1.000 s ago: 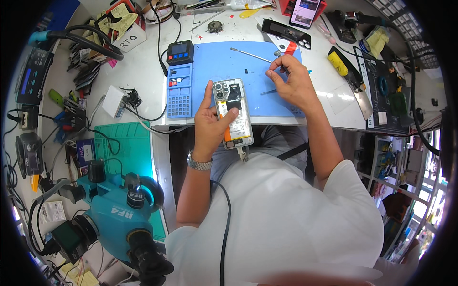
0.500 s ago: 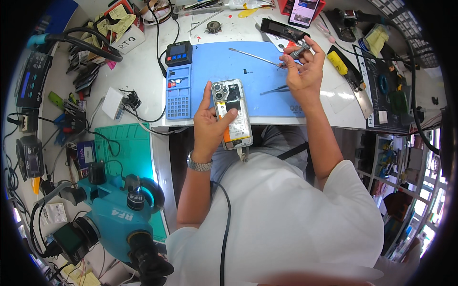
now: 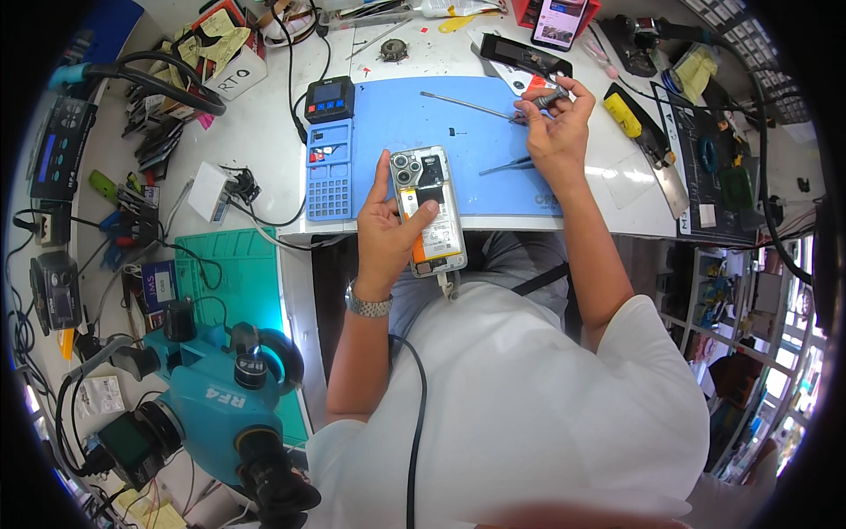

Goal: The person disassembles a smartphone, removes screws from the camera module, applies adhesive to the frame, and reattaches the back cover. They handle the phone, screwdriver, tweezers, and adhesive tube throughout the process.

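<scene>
My left hand (image 3: 386, 231) is closed round an opened phone (image 3: 434, 236), its thumb on the inner parts. The back cover is off, baring the camera lenses and a white battery with an orange strip. A white cable plug (image 3: 447, 284) sits at the phone's lower end. Above the mat's right side, my right hand (image 3: 564, 128) grips a tool with a grey ridged handle (image 3: 548, 99). A long thin metal rod (image 3: 465, 104) reaches left from those fingertips; whether it joins that handle is hidden. Dark tweezers (image 3: 507, 166) lie on the mat beneath this hand.
A blue work mat (image 3: 397, 106) covers the bench middle, with a small black part (image 3: 455, 132) on it. A blue parts tray (image 3: 330, 198) and a small screen device (image 3: 330, 99) flank it. A teal microscope (image 3: 220, 401) stands at lower left. A yellow-handled blade (image 3: 623, 116) lies right.
My right hand has shifted slightly left and its fingers have curled in more around the tool. The rod's tip has moved a little. My left hand and the phone have stayed put.
</scene>
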The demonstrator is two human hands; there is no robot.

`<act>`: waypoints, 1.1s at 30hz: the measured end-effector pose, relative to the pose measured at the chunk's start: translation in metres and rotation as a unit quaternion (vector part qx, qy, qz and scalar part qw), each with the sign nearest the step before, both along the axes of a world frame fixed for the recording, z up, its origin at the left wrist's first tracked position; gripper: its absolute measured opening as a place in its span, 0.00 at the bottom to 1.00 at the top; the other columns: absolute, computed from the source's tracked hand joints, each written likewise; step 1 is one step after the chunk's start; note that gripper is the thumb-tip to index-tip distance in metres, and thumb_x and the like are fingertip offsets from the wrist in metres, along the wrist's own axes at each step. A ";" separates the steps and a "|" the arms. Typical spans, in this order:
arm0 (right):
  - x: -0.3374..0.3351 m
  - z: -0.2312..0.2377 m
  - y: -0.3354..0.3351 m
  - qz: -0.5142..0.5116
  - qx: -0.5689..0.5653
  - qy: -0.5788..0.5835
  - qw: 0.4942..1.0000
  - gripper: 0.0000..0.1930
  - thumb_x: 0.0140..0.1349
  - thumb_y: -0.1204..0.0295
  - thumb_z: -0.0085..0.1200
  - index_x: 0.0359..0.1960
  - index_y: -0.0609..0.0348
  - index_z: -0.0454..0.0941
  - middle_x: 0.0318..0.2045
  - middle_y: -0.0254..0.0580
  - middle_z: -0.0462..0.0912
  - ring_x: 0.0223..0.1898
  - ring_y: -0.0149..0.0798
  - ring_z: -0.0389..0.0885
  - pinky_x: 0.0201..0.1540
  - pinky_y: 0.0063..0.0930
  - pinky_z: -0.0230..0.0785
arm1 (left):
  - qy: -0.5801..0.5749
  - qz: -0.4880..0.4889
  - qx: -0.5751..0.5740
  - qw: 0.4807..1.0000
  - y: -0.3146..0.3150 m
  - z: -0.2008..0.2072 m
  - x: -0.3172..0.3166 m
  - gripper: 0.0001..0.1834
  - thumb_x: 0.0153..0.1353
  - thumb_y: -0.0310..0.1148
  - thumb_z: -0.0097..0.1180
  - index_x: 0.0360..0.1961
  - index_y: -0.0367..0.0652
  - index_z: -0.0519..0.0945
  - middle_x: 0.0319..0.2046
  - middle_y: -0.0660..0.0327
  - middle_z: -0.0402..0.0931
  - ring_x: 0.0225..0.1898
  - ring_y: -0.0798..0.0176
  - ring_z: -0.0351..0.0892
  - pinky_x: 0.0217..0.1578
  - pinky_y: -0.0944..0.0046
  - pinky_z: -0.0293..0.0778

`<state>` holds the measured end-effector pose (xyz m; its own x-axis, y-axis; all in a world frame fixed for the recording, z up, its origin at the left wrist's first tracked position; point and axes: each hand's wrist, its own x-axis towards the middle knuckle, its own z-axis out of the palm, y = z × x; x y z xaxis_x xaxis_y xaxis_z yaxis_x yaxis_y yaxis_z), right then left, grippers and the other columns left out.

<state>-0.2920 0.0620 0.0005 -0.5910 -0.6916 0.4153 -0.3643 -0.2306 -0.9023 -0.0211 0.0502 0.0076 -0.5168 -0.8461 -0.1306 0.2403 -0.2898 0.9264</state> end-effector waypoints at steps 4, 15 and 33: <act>0.006 0.005 0.001 0.022 -0.028 -0.017 0.999 0.29 0.67 0.88 0.54 0.63 0.62 0.50 0.45 0.55 0.81 0.45 0.41 0.87 0.50 0.32 0.85 | 0.002 -0.001 -0.003 1.000 0.000 0.000 0.001 0.53 0.64 0.16 0.63 0.82 0.41 0.41 0.48 0.49 0.86 0.46 0.64 0.88 0.48 0.62 0.85; 0.085 0.021 0.016 0.181 -0.090 -0.121 0.972 0.33 0.66 0.89 0.56 0.63 0.57 0.48 0.49 0.58 0.77 0.48 0.42 0.85 0.52 0.36 0.86 | 0.059 0.018 -0.013 0.998 0.003 -0.005 0.003 0.45 0.67 0.21 0.62 0.81 0.40 0.51 0.44 0.57 0.86 0.37 0.76 0.82 0.41 0.73 0.79; 0.114 0.011 0.023 0.267 -0.083 -0.131 0.951 0.31 0.67 0.91 0.51 0.64 0.52 0.49 0.48 0.56 0.78 0.45 0.41 0.85 0.54 0.36 0.82 | 0.000 0.005 -0.032 0.999 -0.001 -0.016 0.011 0.12 0.70 0.29 0.65 0.51 0.39 0.80 0.33 0.67 0.81 0.27 0.81 0.74 0.28 0.79 0.67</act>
